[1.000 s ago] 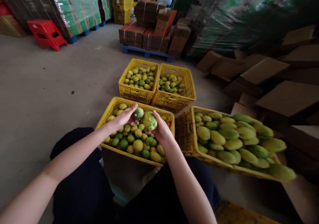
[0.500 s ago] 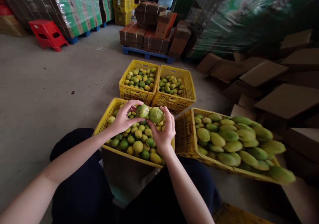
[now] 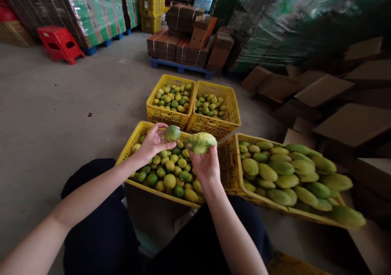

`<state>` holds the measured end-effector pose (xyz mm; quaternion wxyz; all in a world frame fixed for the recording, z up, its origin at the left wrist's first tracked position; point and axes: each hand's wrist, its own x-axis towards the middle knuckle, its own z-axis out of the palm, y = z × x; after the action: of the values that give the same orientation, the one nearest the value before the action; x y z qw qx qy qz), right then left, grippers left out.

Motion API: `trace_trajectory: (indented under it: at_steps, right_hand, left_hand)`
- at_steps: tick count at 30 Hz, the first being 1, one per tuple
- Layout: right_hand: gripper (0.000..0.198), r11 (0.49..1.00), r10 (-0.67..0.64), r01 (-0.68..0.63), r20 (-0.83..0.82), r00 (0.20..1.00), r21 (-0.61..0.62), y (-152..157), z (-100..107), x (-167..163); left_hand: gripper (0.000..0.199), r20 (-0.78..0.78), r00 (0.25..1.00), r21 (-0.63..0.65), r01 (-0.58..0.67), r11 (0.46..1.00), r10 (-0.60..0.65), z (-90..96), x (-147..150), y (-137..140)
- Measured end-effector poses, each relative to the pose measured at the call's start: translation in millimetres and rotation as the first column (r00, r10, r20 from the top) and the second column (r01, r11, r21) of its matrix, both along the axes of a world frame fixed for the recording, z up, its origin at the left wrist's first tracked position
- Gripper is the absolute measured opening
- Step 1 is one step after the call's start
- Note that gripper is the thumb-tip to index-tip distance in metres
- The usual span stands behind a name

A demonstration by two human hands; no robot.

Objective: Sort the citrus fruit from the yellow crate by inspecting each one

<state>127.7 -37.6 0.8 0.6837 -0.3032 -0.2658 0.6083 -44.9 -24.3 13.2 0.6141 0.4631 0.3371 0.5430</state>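
Between the thumb and fingers of my left hand (image 3: 155, 141) is a small round green lemon (image 3: 172, 133). My right hand (image 3: 207, 165) grips a longer, yellow-green lemon (image 3: 202, 143) with its length lying sideways. The two fruits are a little apart, held over the near yellow crate (image 3: 131, 144). That crate is full of green and yellow lemons (image 3: 169, 181). My right forearm and hand hide part of its right side.
At the right, a yellow crate (image 3: 241, 177) is heaped with larger oblong green fruit (image 3: 287, 180). Two more yellow crates (image 3: 171, 115) of lemons stand behind. Cardboard pieces (image 3: 325, 89) lie far right; a red stool (image 3: 59, 42) is at the left. Bundled cardboard (image 3: 161, 45) sits on a blue pallet (image 3: 180, 68).
The right hand has turned its lemon from end-on to sideways and moved slightly right. The left lemon has also been turned, and the gap between the fruits has widened.
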Motion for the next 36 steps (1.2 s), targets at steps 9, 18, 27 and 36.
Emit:
trace_trajectory:
  at_steps: [9, 18, 27, 36]
  right_hand:
    - [0.037, 0.983, 0.179, -0.18, 0.008, 0.984, 0.032, 2, 6, 7]
    - [0.064, 0.989, 0.053, -0.095, 0.33, 0.942, 0.113, 5, -5, 2]
    - [0.059, 0.972, -0.05, -0.073, 0.504, 0.862, 0.221, -2, 1, -1]
    - [0.041, 0.975, 0.218, -0.222, 0.27, 0.938, -0.017, 0, 2, 0]
  left_hand:
    - [0.058, -0.079, 0.997, 0.017, 0.028, 0.999, -0.026, 3.9, 3, -2]
    - [0.051, -0.073, 0.997, 0.101, 0.025, 0.995, -0.018, 4.8, -4, 2]
    - [0.05, -0.123, 0.991, 0.134, 0.065, 0.989, -0.048, 8.5, -8, 1]
    - [0.042, 0.218, 0.971, -0.144, 0.126, 0.982, -0.093, 4.5, -3, 5]
